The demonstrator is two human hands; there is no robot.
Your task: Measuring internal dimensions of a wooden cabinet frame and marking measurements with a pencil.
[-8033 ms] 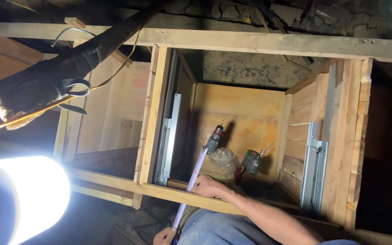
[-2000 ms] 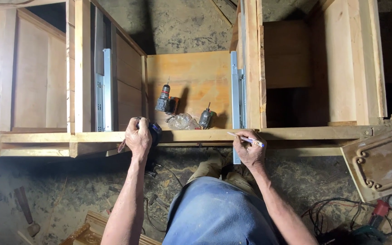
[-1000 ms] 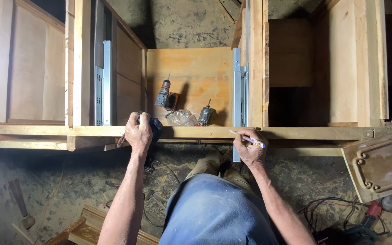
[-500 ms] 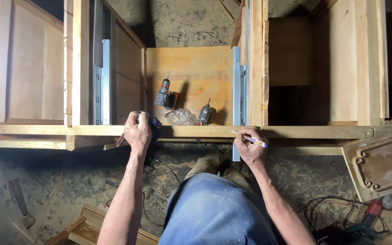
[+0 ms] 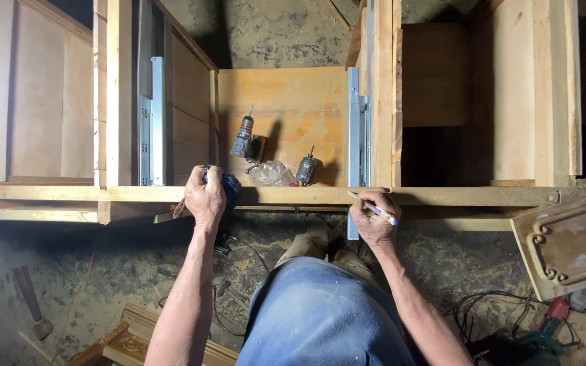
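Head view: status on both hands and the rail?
Left hand grips dark tool on front rail. Right hand holds pen at rail. Two drills inside, apart from hands.

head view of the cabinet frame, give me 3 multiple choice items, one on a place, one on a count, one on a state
1. Where does the pen point?
A. at the front rail
B. at the floor
C. at the carved panel

2. How many drills lie in the middle compartment?
A. one
B. two
C. four

3. How is the left hand?
A. open flat
B. closed on a dark tool
C. hanging free

Answers:
1 A: the right hand rests on the front rail, pen tip at its edge.
2 B: one drill and a second drill lie beside a plastic bag.
3 B: its fingers wrap a dark tool at the rail.
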